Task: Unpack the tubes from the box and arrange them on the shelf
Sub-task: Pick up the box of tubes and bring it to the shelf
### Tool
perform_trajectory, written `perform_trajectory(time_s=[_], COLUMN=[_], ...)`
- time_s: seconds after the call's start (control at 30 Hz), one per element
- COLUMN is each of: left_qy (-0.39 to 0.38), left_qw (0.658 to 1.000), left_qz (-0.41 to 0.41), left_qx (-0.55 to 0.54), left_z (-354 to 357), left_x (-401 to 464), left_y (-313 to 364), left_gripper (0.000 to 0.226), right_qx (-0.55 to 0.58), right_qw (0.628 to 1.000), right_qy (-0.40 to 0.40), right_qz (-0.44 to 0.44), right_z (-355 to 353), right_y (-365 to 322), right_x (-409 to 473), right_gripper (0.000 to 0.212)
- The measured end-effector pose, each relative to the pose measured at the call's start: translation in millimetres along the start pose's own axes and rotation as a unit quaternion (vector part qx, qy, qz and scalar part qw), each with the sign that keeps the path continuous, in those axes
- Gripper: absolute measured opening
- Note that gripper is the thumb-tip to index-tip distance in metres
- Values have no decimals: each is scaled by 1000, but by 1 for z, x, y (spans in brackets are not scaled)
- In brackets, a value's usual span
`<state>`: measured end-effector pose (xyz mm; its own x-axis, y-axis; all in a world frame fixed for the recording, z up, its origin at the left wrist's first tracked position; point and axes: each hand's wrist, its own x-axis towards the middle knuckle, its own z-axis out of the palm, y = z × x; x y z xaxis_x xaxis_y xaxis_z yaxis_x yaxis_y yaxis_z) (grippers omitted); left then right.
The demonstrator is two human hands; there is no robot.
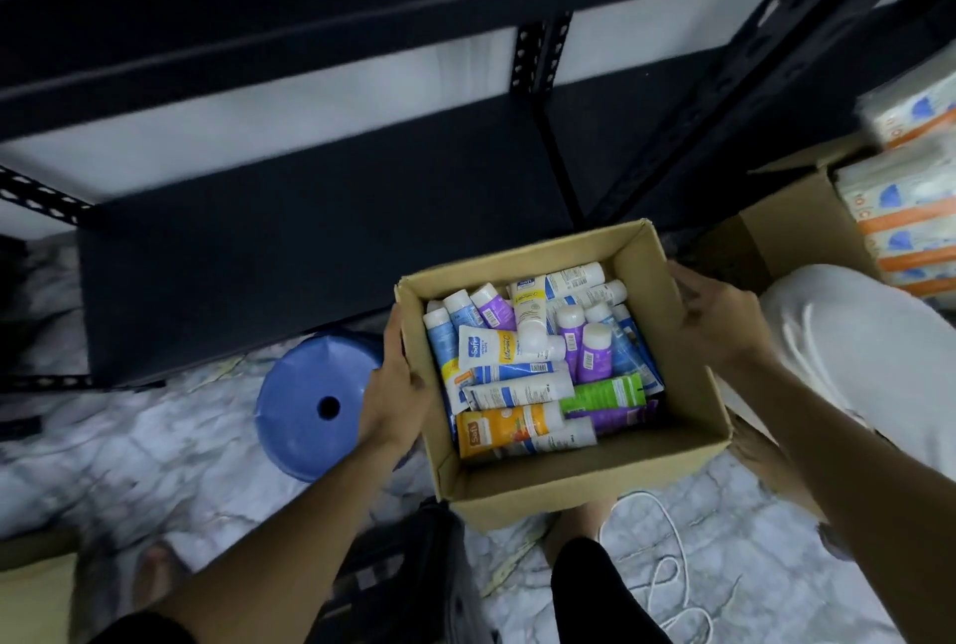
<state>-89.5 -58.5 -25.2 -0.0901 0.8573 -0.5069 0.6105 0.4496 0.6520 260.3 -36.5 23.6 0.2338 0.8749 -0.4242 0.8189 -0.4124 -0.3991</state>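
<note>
Left hand: flat against the left wall of the box, thumb hooked over the rim.
Right hand: fingers spread, touching the right wall.
Tubes: heaped inside, between both hands; "Soft" and "Vitamin C" legible.
Shelf: beyond the hands, dark, bare.

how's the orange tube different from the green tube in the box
The orange tube lies in full view near the box's near end; the green tube is partly tucked under purple ones. The orange shows a Soft logo and white cap; the green's cap is hidden. Both lie flat, crosswise.
</note>
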Motion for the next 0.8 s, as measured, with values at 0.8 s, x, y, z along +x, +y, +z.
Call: perform_trajectory(time_s=[0.8], left_qy=[64], left_qw=[979], left_qz=[-39], left_qx=[-188], left_z=[-242], left_x=[-87], left_y=[-135], left_gripper=[79], right_qx=[94], right_qw=[992], right_qy=[-71], right_qz=[-33], right_z=[104], right_y=[-216], right_x=[-77], right_gripper=[68])
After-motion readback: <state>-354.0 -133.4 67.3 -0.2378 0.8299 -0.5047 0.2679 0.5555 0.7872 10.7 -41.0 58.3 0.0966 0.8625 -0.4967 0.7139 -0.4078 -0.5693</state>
